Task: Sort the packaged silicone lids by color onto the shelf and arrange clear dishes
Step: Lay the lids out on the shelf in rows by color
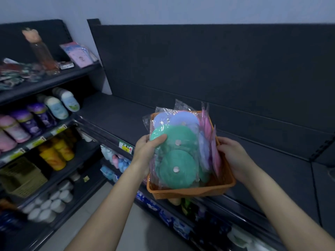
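While green lids [178,160] top the basket [190,193], purplish packets [183,118] beneath seem mostly hidden.

Dark shelf [116,113] with a dark back panel [199,60]; 1 price tag [126,146] on its front lip. An orange basket [190,193] hangs over the front edge; contact with the shelf cannot be told. Left unit [54,78], tiers from top: 1, pink packets [79,55] and a tall wrapped bottle [42,51]; 2, pink, purple [34,116] and white-blue bottles; 3, yellow items [56,153] and an olive basket [21,176]; 4, white cups [52,201].
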### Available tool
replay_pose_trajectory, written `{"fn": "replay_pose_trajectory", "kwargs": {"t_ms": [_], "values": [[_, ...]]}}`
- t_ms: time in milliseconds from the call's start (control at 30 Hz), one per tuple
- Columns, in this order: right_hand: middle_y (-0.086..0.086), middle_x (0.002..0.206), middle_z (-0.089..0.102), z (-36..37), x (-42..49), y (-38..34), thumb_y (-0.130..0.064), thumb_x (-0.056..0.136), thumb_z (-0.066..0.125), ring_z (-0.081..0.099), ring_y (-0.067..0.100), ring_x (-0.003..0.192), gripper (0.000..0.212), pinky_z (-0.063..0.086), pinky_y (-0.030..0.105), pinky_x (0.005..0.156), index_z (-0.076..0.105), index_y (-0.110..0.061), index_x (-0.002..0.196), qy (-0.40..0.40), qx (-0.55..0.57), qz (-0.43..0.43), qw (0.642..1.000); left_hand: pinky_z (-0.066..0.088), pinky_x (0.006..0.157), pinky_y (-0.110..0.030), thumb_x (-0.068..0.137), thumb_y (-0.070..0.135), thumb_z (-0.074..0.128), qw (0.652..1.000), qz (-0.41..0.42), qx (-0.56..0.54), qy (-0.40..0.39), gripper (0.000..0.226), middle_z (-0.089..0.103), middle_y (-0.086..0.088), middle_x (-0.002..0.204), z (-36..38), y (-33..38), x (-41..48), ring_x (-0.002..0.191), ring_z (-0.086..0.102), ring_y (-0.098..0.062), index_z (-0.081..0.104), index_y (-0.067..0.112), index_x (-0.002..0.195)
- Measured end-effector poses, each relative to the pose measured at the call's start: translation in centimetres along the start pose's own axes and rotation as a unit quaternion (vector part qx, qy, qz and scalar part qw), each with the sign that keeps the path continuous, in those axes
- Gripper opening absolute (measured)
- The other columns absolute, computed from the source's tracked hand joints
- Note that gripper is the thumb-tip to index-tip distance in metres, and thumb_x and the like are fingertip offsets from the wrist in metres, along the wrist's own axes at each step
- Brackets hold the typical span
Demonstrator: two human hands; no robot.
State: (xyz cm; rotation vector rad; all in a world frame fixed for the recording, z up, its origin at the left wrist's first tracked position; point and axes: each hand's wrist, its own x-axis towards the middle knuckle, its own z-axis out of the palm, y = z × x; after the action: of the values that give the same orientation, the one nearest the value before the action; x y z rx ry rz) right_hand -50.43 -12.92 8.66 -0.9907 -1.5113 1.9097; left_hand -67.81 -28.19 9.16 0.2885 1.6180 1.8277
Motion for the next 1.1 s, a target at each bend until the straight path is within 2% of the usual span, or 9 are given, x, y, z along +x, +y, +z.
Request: {"fn": "replay_pose_trajectory", "kwargs": {"t_ms": [100,267,433,567,767,933,1100], "values": [[0.022,0.090,0.067,2.0,2.3,0.2,0.015,0.083,0.035,0.064,0.029,0.079,0.036,0.053,0.036,0.073,0.065,0.005,0.100,0.004,0.006,0.004,1.000,0.059,0.073,-0.047,0.075,0.018,0.078,1.000,-0.004,0.009,-0.003,0.038,0.073,-0.014,0.094,-1.5,0.6,2.9,0.082,0.071,-0.032,0.060,0.003,0.105],[0.024,0.092,0.067,5.1,7.3,0.8,0.013,0.086,0.035,0.064,0.033,0.081,0.034,0.053,0.043,0.078,0.065,0.003,0.098,0.016,0.024,0.016,0.999,0.055,0.081,-0.057,0.067,0.026,0.083,0.999,-0.004,0.032,-0.028,0.051,0.073,-0.016,0.098,-3.5,1.6,9.7,0.088,0.070,-0.035,0.061,0.002,0.107],[0.020,0.090,0.070,8.2,12.1,1.2,0.009,0.089,0.035,0.068,0.029,0.078,0.034,0.056,0.036,0.068,0.066,-0.001,0.098,0.037,0.050,0.037,0.997,0.055,0.083,-0.055,0.069,0.027,0.081,0.996,-0.009,0.070,-0.060,0.047,0.073,-0.015,0.099,-5.0,3.2,16.2,0.088,0.071,-0.034,0.065,0.003,0.106],[0.023,0.094,0.067,10.9,15.2,1.3,0.007,0.089,0.036,0.064,0.031,0.082,0.032,0.053,0.045,0.082,0.064,-0.001,0.100,0.058,0.035,0.043,0.997,0.056,0.082,-0.050,0.077,0.020,0.076,0.994,-0.013,0.076,-0.078,0.035,0.073,-0.015,0.099,-6.4,4.4,20.4,0.088,0.071,-0.032,0.066,0.003,0.106],[0.024,0.100,0.069,14.9,18.5,1.2,0.003,0.092,0.038,0.066,0.038,0.095,0.030,0.051,0.052,0.091,0.066,-0.004,0.100,0.092,0.027,0.059,0.994,0.055,0.083,-0.053,0.078,0.017,0.075,0.991,-0.046,0.072,-0.105,0.036,0.073,-0.018,0.096,-8.7,5.4,26.3,0.088,0.070,-0.036,0.063,-0.001,0.107],[0.023,0.097,0.069,19.2,20.5,2.0,0.005,0.093,0.038,0.066,0.033,0.087,0.029,0.053,0.045,0.083,0.065,-0.002,0.101,0.145,0.042,0.061,0.987,0.056,0.081,-0.053,0.069,0.020,0.081,0.983,-0.068,0.083,-0.149,0.052,0.072,-0.019,0.100,-11.3,6.1,32.1,0.089,0.070,-0.037,0.059,0.001,0.113],[0.021,0.096,0.071,23.8,22.0,3.7,0.006,0.092,0.039,0.068,0.034,0.087,0.029,0.056,0.043,0.080,0.066,-0.003,0.100,0.206,0.069,0.065,0.974,0.059,0.069,-0.042,0.074,0.019,0.078,0.966,-0.093,0.117,-0.213,0.043,0.072,-0.015,0.101,-13.7,7.0,36.7,0.087,0.071,-0.032,0.060,0.007,0.112]]}}
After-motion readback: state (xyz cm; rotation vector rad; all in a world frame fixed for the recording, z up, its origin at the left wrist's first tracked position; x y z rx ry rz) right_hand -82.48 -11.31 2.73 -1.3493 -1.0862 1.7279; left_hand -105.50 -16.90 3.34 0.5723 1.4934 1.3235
